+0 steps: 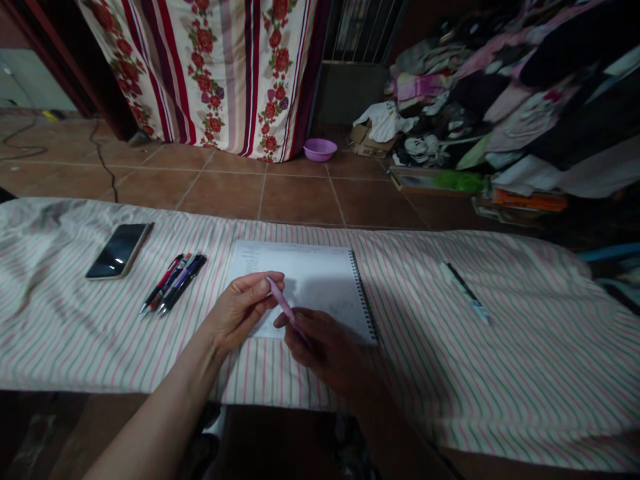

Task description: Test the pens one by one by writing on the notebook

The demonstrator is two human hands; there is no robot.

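Note:
A pink pen (283, 301) is held at a slant above the open spiral notebook (320, 267). My left hand (247, 303) pinches its upper end between thumb and fingers. Around its lower end the fingers of my right hand (320, 343) are closed, partly in shadow. The notebook lies under both hands, its wire binding on the right side and faint writing on the page. Left of the notebook, several pens (175, 283) lie side by side. A single dark and pale pen (466, 292) rests apart on the right.
A smartphone (120, 251) lies at the left on the striped cloth (430, 360) covering the table. Beyond the table are a tiled floor (295, 193), a flowered curtain (230, 73), a purple basin (320, 149) and a heap of clothes (500, 100). A cable (103, 157) runs across the floor.

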